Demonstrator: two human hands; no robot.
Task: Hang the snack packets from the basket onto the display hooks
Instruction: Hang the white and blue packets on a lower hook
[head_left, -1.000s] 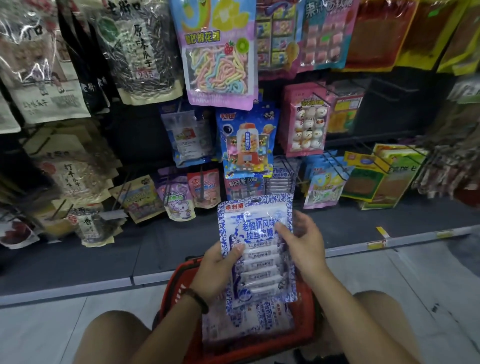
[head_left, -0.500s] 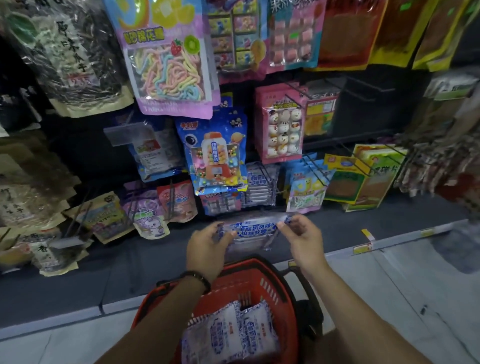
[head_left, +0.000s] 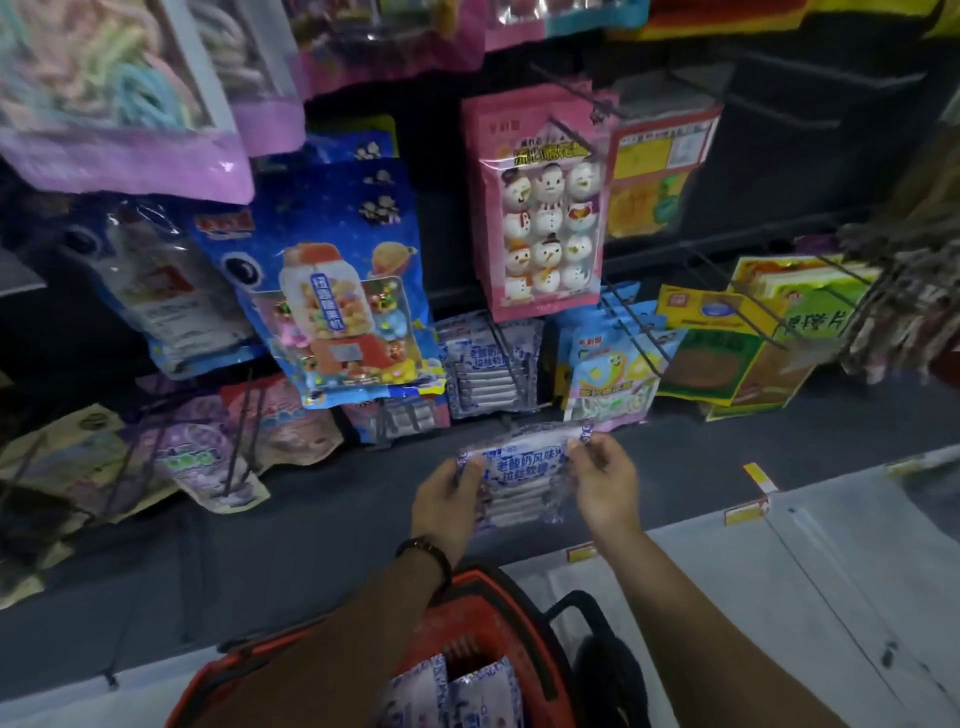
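Where the rack runs off to the left of the left hand, a purple pouch hangs low on a wire hook, with a pink pouch just beside it, nearer the hand. Above these and up-left of the hands, a blue bag printed with a candy machine hangs tilted.

The left hand is curled round the left edge of the packet, thumb in front and fingers behind; a dark band sits on its wrist. The packet, white with blue print and a row of sticks inside, is held between the two hands, above the dark shelf base and just below the bottom row of goods. Straight beyond it, like packets already hang on a hook, close above the held packet's top edge but apart from it. Higher up hangs a pink snowman bag. The right hand pinches the packet's upper right corner between thumb and fingertips.

Below the hands and between the forearms, the red basket stands on the floor, with more of the same packets inside.

Up-right of the right hand hangs a light-blue pouch, and further right green-and-yellow packs hang from hooks. A yellow tag sits on the shelf edge to the right of the right hand.
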